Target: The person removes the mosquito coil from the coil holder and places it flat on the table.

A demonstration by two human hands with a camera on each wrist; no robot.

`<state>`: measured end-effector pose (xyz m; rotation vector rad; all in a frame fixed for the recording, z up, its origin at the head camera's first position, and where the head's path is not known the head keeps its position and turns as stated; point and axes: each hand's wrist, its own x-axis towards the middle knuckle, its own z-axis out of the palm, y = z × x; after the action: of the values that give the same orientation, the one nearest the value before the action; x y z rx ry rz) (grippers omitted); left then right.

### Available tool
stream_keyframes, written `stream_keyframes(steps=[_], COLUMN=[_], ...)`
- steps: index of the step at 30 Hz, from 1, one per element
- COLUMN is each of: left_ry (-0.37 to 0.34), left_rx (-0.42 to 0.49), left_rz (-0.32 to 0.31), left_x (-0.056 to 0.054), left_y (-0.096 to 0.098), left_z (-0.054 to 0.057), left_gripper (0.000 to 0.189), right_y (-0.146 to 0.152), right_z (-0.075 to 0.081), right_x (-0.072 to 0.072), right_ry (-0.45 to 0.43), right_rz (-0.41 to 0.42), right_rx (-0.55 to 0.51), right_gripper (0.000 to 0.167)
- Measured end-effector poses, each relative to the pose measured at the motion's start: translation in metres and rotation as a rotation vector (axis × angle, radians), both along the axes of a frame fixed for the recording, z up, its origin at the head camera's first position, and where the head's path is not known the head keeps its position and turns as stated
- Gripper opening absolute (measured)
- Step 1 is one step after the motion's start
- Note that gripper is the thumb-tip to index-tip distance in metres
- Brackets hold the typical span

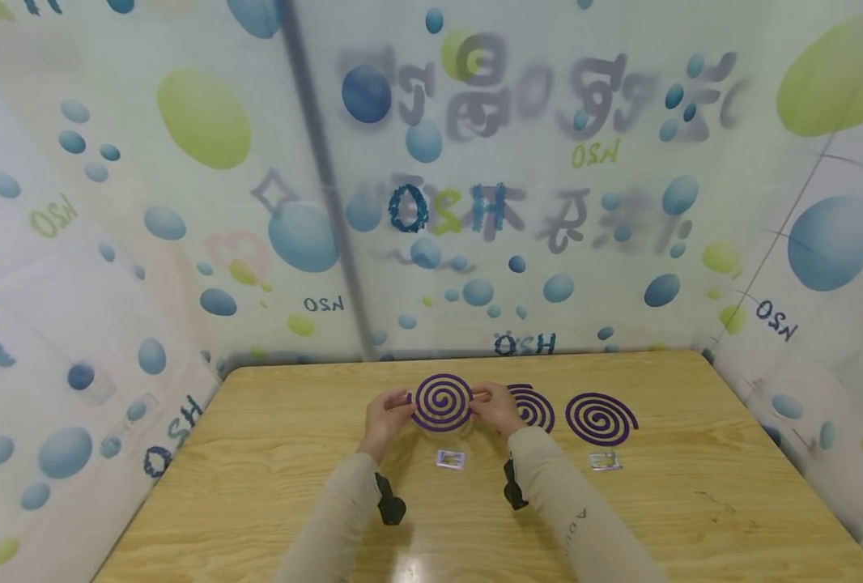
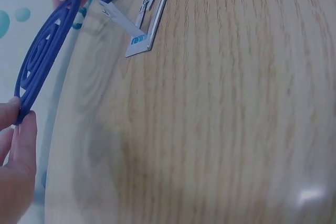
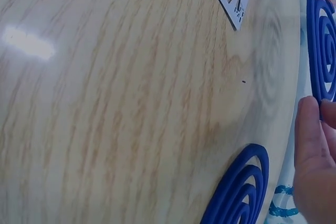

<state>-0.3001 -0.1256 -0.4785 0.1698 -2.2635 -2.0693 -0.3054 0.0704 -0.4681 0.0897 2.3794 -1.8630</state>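
Observation:
A dark blue-purple mosquito coil (image 1: 442, 400) is held up over the back of the table, its flat face toward the head view. The left hand (image 1: 385, 419) pinches its left edge between thumb and fingers, and the right hand (image 1: 499, 407) pinches the opposite edge. In the left wrist view the coil (image 2: 59, 30) appears almost edge-on, with fingertips at both ends. Below it on the table lies a small metal coil stand (image 1: 450, 460), with a tab bent upward in the left wrist view.
Behind the right hand lies a second coil (image 1: 542, 411), partly hidden. Farther right is a third coil (image 1: 601, 419), with another metal stand (image 1: 605, 461) in front. A patterned curtain (image 1: 431, 267) rises behind the wooden table (image 1: 271, 486).

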Motion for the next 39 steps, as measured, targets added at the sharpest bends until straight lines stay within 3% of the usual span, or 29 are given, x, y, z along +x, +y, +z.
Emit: stream_keyframes(steps=[7,21,23,30,34,38,39], left_ry=[0.001,-0.024,-0.029,-0.003,-0.005,-0.008,-0.004], left_rx=[-0.012,-0.024,-0.037,-0.211,-0.217,-0.208,-0.21], left_rz=[0.07,0.009,0.014,0.051,0.056,0.056,0.051], left_x=[0.001,0.001,0.001,0.0,0.0,-0.001,-0.001], left_y=[-0.002,-0.004,-0.004,-0.003,-0.003,-0.004,-0.004], left_z=[-0.005,-0.013,-0.014,-0.022,-0.025,-0.028,-0.028], left_gripper=[0.034,0.033,0.033,0.025,0.024,0.025,0.025], right_y=[-0.005,-0.001,-0.001,0.0,-0.001,-0.001,0.001], right_z=[-0.007,-0.015,-0.016,-0.021,-0.021,-0.034,-0.05], right_x=[-0.002,0.001,0.0,0.001,0.0,-0.01,-0.02], right_ry=[0.031,0.021,0.026,0.053,0.031,0.005,0.048], right_rz=[0.009,0.016,0.02,0.029,0.014,0.006,0.026], right_rx=[0.008,0.029,0.05,0.072,0.083,0.069,0.037], right_gripper=[0.03,0.026,0.026,0.024,0.024,0.023,0.021])
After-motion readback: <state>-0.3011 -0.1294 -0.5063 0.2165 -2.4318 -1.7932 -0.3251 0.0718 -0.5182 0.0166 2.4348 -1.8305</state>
